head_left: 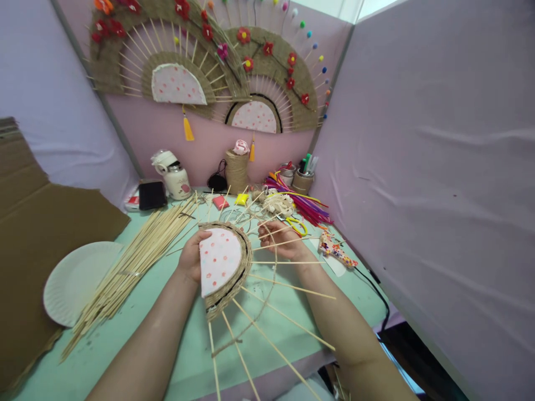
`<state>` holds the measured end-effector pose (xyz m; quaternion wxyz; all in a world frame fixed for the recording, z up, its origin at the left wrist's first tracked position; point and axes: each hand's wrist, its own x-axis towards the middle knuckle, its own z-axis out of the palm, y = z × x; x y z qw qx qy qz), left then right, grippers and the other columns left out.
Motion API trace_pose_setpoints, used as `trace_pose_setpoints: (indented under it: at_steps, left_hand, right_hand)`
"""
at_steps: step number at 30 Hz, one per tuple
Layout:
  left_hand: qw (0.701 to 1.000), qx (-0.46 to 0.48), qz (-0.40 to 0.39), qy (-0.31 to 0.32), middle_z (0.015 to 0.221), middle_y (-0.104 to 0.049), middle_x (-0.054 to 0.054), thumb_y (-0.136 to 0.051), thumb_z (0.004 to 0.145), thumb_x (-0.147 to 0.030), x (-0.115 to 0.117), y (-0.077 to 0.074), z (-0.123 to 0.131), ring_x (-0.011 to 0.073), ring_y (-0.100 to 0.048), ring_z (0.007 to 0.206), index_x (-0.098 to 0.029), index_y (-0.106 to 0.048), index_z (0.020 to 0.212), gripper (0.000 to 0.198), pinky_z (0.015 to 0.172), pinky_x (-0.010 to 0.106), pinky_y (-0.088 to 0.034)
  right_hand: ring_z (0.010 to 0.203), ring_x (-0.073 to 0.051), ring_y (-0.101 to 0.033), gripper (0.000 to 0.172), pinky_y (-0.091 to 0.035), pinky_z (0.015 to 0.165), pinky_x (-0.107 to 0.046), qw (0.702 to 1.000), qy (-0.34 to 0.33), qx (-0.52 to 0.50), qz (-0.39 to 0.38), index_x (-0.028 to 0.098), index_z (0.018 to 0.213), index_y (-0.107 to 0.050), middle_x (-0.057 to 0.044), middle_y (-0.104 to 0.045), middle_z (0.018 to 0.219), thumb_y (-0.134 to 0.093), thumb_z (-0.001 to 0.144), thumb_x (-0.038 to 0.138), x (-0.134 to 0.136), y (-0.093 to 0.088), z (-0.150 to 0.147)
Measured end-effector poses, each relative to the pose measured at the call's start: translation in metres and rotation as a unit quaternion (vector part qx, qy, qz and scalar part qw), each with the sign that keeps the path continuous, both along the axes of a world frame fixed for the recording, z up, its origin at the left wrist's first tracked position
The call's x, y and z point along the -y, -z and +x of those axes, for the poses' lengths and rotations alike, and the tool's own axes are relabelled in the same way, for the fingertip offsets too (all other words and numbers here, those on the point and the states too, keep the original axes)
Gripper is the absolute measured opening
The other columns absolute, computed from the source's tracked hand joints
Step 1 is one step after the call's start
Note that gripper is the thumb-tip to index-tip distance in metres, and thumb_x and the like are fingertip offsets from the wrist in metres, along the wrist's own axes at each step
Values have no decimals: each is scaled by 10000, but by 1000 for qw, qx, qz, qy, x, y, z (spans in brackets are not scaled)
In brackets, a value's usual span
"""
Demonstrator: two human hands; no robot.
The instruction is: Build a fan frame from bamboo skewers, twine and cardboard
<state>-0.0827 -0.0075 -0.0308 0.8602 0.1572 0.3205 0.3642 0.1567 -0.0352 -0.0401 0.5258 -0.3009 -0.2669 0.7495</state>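
My left hand (193, 253) is closed on the straight edge of a half-round craft fan (220, 259), its thumb on the white dotted cloth. Twine bands wrap the fan's curved rim, and thin wooden sticks (288, 287) spread out from it. A length of twine (270, 292) runs in an arc across the sticks, its lower end by the bottom sticks. Behind the sticks, my right hand (279, 239) has its fingers curled at the upper part of this twine, seemingly pinching it. The sticks partly cover those fingertips.
A bundle of sticks (137, 256) overlaps a white paper plate (75, 281) beside brown cardboard (45, 239). Yellow scissors (297, 225), pipe cleaners (298, 200) and a glue gun (336, 249) with a cord lie at right. A twine spool (237, 171) and bottle (176, 179) stand behind.
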Motion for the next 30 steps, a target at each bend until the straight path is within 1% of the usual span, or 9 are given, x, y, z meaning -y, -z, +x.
trace_pose_setpoints:
  at_steps: [4,8,13,19,24,27,30]
  left_hand:
    - [1000,4,-5,27,814,-761,164,-469,689,-168,0,1,0,336,-728,853,-19,-645,1147,513,841,460,-553]
    - [999,5,-7,34,820,-760,168,-467,691,-161,1,1,0,337,-730,835,-16,-653,1136,503,832,464,-558]
    - [1000,-12,-7,14,745,-754,161,-451,703,-145,1,1,0,331,-735,790,-18,-666,1109,477,824,466,-561]
    - [999,-2,-10,31,759,-754,168,-461,701,-146,0,1,-1,336,-733,814,-28,-685,1046,428,835,469,-556]
    - [999,-33,-12,25,737,-746,186,-451,700,-140,1,0,0,326,-737,753,-20,-692,967,379,797,452,-569]
    - [999,-26,-10,29,739,-750,174,-453,705,-137,0,2,-1,323,-736,781,-24,-685,1015,404,810,449,-566]
    - [999,-7,-7,48,749,-752,172,-454,716,-144,-2,5,-3,326,-736,789,-19,-677,1062,430,813,456,-564]
  right_hand:
    - [506,-78,-442,97,-376,454,-165,999,-37,-29,-26,152,821,-604,17,-547,621,-587,726,146,1,-1,1]
    - [480,-64,-413,89,-362,438,-150,997,-54,-47,-34,144,804,-597,36,-509,589,-599,715,139,2,-1,3]
    - [488,-59,-408,75,-353,433,-133,996,-58,-68,-25,132,805,-596,35,-499,579,-577,733,124,1,1,3]
    - [485,-63,-425,80,-360,413,-129,994,-48,-87,-36,143,788,-586,35,-492,577,-580,730,89,2,1,3]
    - [480,-55,-421,74,-359,420,-112,993,-55,-99,-37,148,792,-575,38,-489,575,-568,739,96,2,2,4]
    - [487,-54,-428,69,-365,426,-111,993,-55,-101,-36,139,793,-574,38,-481,580,-570,738,97,1,3,4]
    - [485,-61,-426,67,-369,420,-118,992,-54,-105,-36,148,791,-570,39,-478,580,-562,751,95,0,4,4]
